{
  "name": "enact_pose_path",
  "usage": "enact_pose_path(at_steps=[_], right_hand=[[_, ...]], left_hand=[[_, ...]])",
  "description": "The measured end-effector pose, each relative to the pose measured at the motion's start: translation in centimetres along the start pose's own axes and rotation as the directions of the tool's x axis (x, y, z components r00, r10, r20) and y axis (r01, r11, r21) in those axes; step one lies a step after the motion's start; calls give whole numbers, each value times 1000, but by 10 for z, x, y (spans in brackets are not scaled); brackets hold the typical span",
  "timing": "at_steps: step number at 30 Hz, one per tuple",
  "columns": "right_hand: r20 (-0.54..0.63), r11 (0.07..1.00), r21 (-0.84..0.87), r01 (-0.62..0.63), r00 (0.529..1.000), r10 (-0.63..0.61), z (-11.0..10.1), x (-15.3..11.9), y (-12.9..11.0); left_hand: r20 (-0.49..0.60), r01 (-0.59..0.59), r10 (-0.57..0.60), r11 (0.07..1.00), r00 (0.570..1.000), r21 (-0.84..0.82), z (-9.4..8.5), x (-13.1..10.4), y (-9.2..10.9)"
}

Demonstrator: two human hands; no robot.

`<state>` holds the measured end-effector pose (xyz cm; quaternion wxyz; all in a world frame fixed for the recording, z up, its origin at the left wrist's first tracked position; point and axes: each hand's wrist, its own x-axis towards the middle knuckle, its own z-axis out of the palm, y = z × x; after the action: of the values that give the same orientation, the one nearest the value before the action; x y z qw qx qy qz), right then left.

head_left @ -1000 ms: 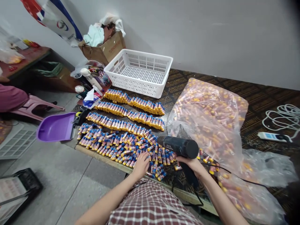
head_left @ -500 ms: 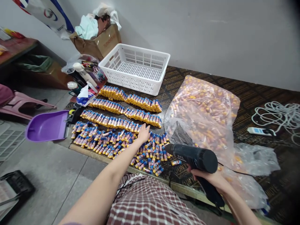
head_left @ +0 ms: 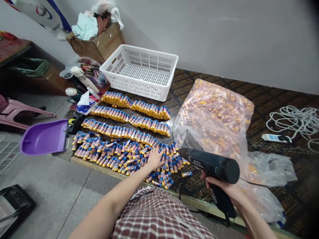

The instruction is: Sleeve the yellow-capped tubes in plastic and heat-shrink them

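Observation:
Small yellow-and-blue tubes (head_left: 114, 130) lie in long rows on the dark printed board, with a looser heap along its front edge. My left hand (head_left: 156, 158) rests on the heap, fingers spread over the tubes. My right hand (head_left: 219, 185) is wrapped round the handle of a black heat gun (head_left: 211, 163), whose nozzle points left toward the heap's right end. One loose tube (head_left: 186, 174) lies apart, below the nozzle. To the right, a large clear plastic bag (head_left: 214, 116) holds many more tubes.
Behind the rows stands a white slatted basket (head_left: 139, 83). At the left are a purple dustpan (head_left: 47, 137), a pink stool (head_left: 22, 109) and a paper bag (head_left: 99, 44). A white cable (head_left: 291, 119) and power strip (head_left: 276, 138) lie far right.
My left hand has moved down from the edge of the front row onto the heap, its fingers now spread. The heat gun has shifted slightly right, and the view has moved a little.

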<state>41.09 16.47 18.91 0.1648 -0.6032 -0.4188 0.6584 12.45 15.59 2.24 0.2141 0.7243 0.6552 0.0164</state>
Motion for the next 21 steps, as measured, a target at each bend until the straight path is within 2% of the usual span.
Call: enact_pose_path(at_steps=[7, 12, 14, 16, 18, 21], right_hand=[[83, 1000, -2, 29, 996, -29, 33, 36, -2], [107, 995, -46, 90, 991, -84, 54, 58, -2], [136, 995, -27, 94, 987, -90, 61, 62, -4], [161, 996, -6, 87, 983, -85, 67, 66, -8], [161, 996, 19, 84, 983, -86, 74, 68, -13], [191, 995, 40, 87, 977, -93, 85, 70, -24]], left_hand=[[25, -182, 181, 982, 983, 53, 3, -35, 2], [-53, -181, 178, 981, 983, -69, 6, -63, -4], [-117, -128, 112, 982, 987, -142, 4, -74, -11], [-185, -28, -14, 974, 983, -225, 0, -85, -22], [-249, 91, -172, 948, 953, -304, -5, -98, -37], [-314, 223, -354, 896, 881, -384, -11, -121, -64]])
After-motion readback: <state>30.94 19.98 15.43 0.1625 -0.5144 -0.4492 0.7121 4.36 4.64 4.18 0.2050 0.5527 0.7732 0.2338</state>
